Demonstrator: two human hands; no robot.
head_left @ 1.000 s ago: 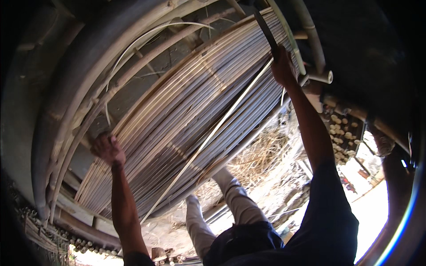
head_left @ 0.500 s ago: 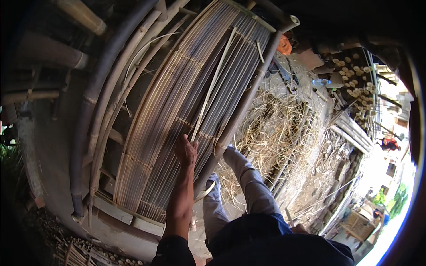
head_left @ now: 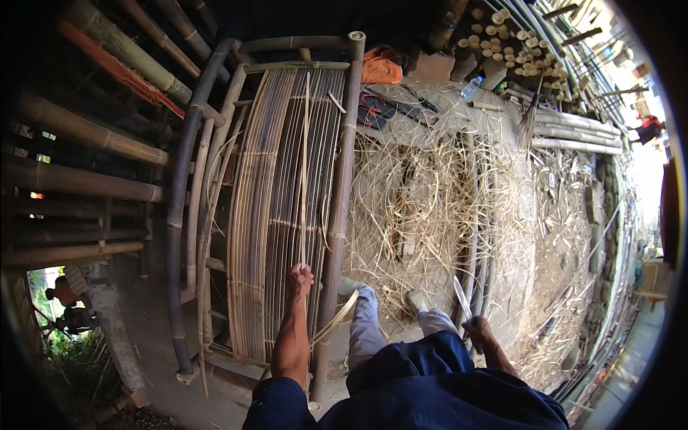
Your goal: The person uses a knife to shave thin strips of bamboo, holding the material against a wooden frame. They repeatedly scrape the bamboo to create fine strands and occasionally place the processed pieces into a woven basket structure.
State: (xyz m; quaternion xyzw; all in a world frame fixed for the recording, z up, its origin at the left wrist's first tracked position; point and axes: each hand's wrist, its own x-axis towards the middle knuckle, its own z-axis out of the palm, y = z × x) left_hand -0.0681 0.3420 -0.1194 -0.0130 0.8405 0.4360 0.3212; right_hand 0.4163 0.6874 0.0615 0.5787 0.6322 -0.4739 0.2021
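My left hand (head_left: 301,278) is closed on the near end of a long, pale bamboo strip (head_left: 305,165). The strip runs away from me over a slatted bamboo panel (head_left: 252,193), whose narrow slats are tied in rows across. Out to the right, my right hand (head_left: 480,332) grips the handle of a knife (head_left: 462,297), its bright blade pointing up and away from me. A short pale strip (head_left: 336,102) lies on the far right part of the panel. Another bent strip (head_left: 342,315) sticks out beside my left leg.
A thick bamboo pole (head_left: 335,236) borders the panel on the right. Thin shavings (head_left: 430,186) litter the ground beyond my feet. Farther off are an orange cloth (head_left: 381,66), a plastic bottle (head_left: 471,87) and stacked bamboo (head_left: 502,43). Dark bamboo poles (head_left: 188,193) stand at the left.
My view has swung round, so the panel now stands nearly upright in it. The knife and my right hand, mostly hidden before, show plainly. My left hand still holds the strip.
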